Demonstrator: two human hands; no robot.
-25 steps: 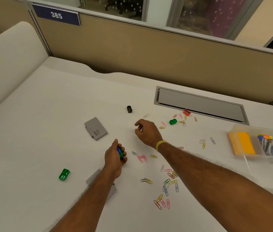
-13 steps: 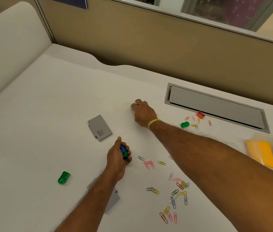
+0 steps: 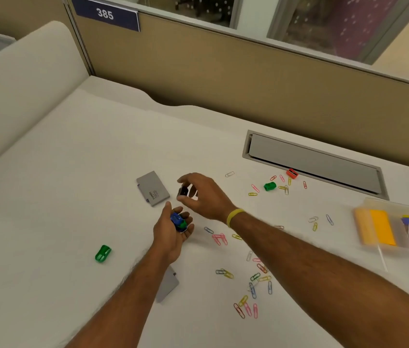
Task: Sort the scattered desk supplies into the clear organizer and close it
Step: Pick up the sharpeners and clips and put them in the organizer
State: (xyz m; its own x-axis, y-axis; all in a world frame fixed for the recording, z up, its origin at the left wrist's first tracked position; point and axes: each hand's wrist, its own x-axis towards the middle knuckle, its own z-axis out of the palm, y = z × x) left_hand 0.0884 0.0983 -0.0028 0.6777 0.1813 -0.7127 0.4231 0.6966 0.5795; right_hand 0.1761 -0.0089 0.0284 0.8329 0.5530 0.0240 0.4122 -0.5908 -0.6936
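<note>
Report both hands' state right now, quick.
Left hand: closed around the blue and green sharpeners, cupped in its palm.
Right hand: closed, pinching the black sharpener above the desk.

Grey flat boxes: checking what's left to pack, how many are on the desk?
2. One grey box lies just beyond the left hand; the second grey box sits nearer the person, partly hidden under the left forearm.

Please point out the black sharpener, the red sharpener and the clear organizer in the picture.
black sharpener [image 3: 182, 191]: head view, on its dark body.
red sharpener [image 3: 292, 173]: head view, on its top face.
clear organizer [image 3: 379, 204]: head view, on its bare far wall.
</note>
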